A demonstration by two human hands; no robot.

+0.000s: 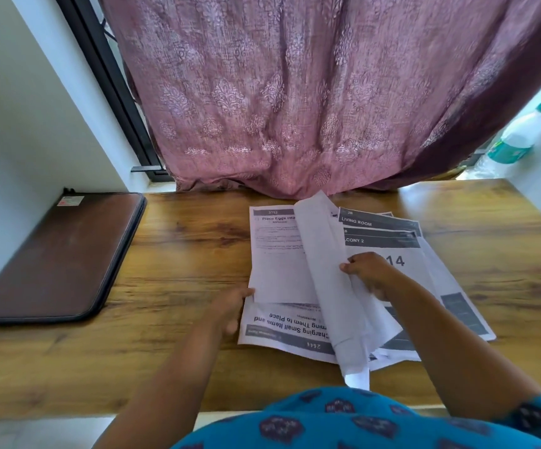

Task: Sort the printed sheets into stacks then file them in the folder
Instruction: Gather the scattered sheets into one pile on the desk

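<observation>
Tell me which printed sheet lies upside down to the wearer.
The "Charging Small Items" sheet, nearest the table edge by the left hand; its text reads inverted, others upright.

— Where are the printed sheets point(353, 280)?

— Right of centre in the frame, a loose fanned pile of white pages with dark header bars. The top-left page point(275, 254) reads "Place Eggs into"; under it, toward the bottom of the frame, a page lies upside down with "Charging Small Items" on it point(282, 332).

— And on the right side of the pile?

— Overlapping pages marked "LIVING ROOM" point(376, 222) and a large "14". One blank-backed sheet point(330, 286) is lifted and curled down the middle of the pile.

— The folder?

— The folder point(58, 257) is brown with dark edging, closed, lying flat at the left of the frame, well apart from the pages.
</observation>
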